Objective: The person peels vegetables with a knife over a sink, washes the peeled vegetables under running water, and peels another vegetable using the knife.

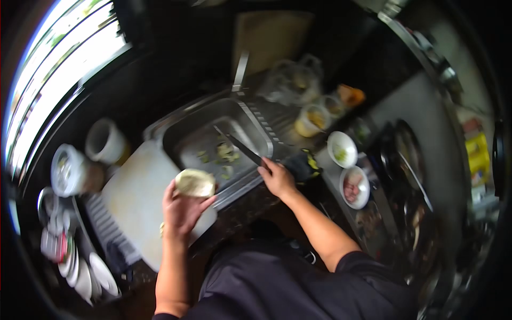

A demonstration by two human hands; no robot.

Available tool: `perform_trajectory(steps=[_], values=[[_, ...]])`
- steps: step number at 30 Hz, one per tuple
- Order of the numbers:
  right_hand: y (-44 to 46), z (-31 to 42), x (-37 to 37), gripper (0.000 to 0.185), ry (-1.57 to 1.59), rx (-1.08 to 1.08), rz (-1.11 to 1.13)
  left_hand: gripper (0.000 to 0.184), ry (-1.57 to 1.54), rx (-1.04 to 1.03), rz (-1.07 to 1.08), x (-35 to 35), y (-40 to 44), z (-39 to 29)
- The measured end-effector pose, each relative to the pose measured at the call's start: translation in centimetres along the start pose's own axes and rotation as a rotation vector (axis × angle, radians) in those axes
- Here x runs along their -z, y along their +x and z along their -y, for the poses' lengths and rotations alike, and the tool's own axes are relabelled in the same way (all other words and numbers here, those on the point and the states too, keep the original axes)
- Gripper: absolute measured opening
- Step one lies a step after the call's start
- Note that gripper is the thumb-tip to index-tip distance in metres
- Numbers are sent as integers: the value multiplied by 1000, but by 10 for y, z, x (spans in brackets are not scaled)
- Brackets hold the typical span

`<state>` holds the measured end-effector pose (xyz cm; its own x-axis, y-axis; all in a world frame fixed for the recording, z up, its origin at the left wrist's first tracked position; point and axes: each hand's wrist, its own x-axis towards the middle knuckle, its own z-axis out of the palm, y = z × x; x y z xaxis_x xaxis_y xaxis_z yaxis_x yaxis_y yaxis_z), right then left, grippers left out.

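Note:
My left hand [180, 214] is closed around a pale, roundish piece of cut vegetable [195, 183], its light face turned up; the exact kind is blurred. It is held above the near edge of a white cutting board [137, 188], beside the sink. My right hand [278, 180] grips a knife [244, 151] by its handle, with the dark blade pointing away over the metal sink [184, 133]. Pale and green vegetable scraps [228, 152] lie in the sink basin below the blade. The knife and the vegetable piece are apart.
White tubs [68, 169] stand left of the board, with stacked plates [80, 272] nearer me. Right of the sink are a tub of yellow food [311, 120], a bowl with green bits [342, 149] and a bowl with pink pieces [354, 188]. A plastic bag [292, 80] lies behind.

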<state>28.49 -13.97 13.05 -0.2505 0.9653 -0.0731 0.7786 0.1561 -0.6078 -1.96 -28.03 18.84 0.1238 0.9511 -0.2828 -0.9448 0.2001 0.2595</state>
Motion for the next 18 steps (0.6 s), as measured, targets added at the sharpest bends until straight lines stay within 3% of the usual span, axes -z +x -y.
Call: perform_trajectory(steps=[5, 9, 11, 16, 17, 18], values=[[27, -24, 35, 63, -299, -167, -60, 69, 100, -62, -39, 11, -15, -3], [49, -33, 46, 59, -366, -275, -90, 80, 77, -54, -246, 4, -24, -1], [55, -41, 46, 58, -449, -319, -119, 72, 102, -104, -300, 24, -21, 1], [47, -41, 48, 45, -547, -150, -382, 62, 1, -120, -220, 35, -17, 10], [42, -36, 49, 57, -458, -94, -371, 62, -4, -120, -225, 34, -16, 12], [40, -33, 44, 55, -375, 13, -393, 62, 2, -122, -243, 36, -15, 13]])
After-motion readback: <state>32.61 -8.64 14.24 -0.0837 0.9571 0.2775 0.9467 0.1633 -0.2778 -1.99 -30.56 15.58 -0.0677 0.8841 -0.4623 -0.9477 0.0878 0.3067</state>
